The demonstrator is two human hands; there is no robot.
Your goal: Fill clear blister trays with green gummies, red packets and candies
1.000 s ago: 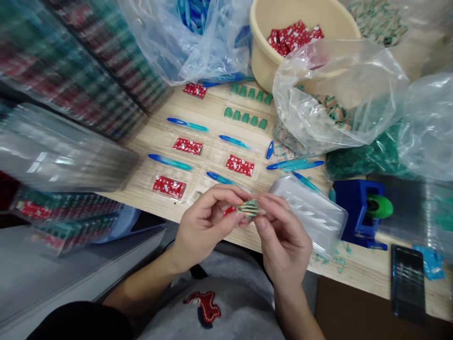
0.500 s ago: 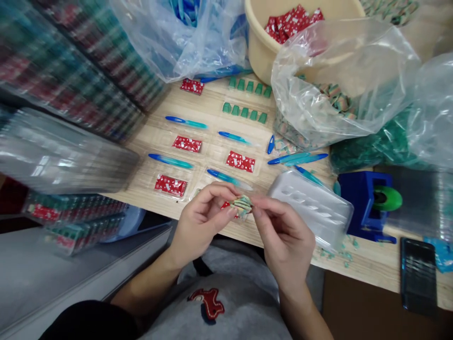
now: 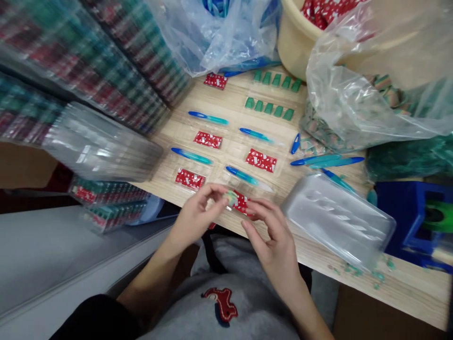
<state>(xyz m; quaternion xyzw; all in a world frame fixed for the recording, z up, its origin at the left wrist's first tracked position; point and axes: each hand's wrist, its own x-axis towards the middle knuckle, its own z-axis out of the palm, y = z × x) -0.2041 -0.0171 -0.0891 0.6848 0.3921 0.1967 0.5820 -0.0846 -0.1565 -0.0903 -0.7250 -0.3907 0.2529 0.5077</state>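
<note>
Between the thumb and fingertips of my left hand (image 3: 196,215) is a small striped green-and-yellow piece (image 3: 231,197). My right hand (image 3: 272,229) is open, thumb and fingers apart, its fingertips close to a red patterned packet (image 3: 241,203) at the table's front edge. I cannot tell whether they touch the packet. Just beyond my hands lies a blue-to-clear pen-shaped stick (image 3: 242,175) in a clear tray. Other trays hold a red packet (image 3: 190,178) and a blue-turquoise stick (image 3: 191,156). Farther back are rows of green wedge-shaped pieces (image 3: 269,107).
Stacked clear trays (image 3: 102,141) and filled packs (image 3: 116,66) line the left. A beige tub (image 3: 295,47) and a clear bag of striped pieces (image 3: 354,113) stand at the back right. Nested clear trays (image 3: 339,222) and a blue tape dispenser (image 3: 406,222) are at right.
My right hand has come off the striped piece and its fingers have spread. The left still pinches it. The view has shifted, so the table appears farther right.
</note>
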